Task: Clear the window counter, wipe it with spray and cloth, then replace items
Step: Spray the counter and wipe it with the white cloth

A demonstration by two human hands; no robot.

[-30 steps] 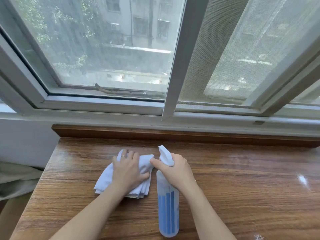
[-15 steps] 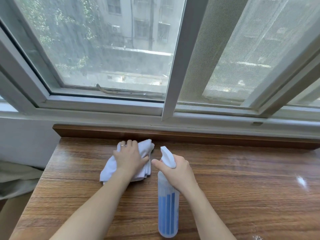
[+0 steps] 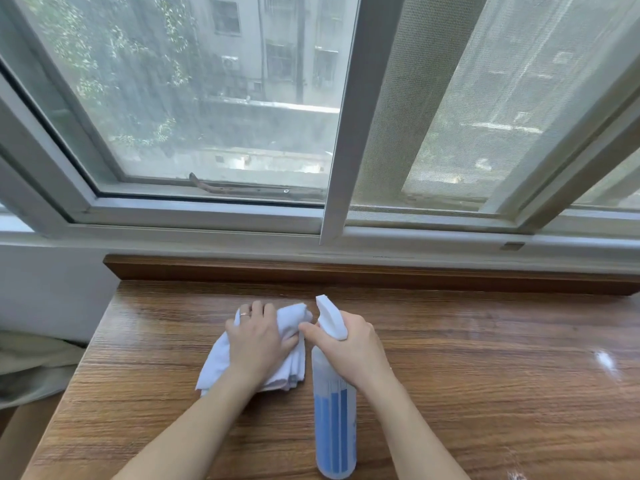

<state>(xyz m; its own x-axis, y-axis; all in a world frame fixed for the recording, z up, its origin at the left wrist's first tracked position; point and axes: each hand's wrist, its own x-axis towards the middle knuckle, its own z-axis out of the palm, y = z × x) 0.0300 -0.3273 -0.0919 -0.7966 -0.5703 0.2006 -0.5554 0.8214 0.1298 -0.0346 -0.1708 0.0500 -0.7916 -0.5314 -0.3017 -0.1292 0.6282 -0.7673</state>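
— Where's the cloth?

— The white cloth (image 3: 287,344) lies bunched on the wooden counter (image 3: 485,368), toward its left end, a little in front of the raised back ledge (image 3: 381,273). My left hand (image 3: 258,344) lies palm-down on top of it, fingers bent over the far edge and gripping the folds; a ring shows on one finger.

— And the spray?

— The spray bottle (image 3: 334,420) stands just right of the cloth, blue liquid filling its lower part. My right hand (image 3: 349,344) is wrapped round its neck below the white nozzle head, thumb reaching left to touch the cloth.

— Your arms?

— Both forearms come up from the bottom edge, bare, converging toward the middle.

— Beyond that?

— The window frame (image 3: 332,168) and a mesh screen (image 3: 433,109).
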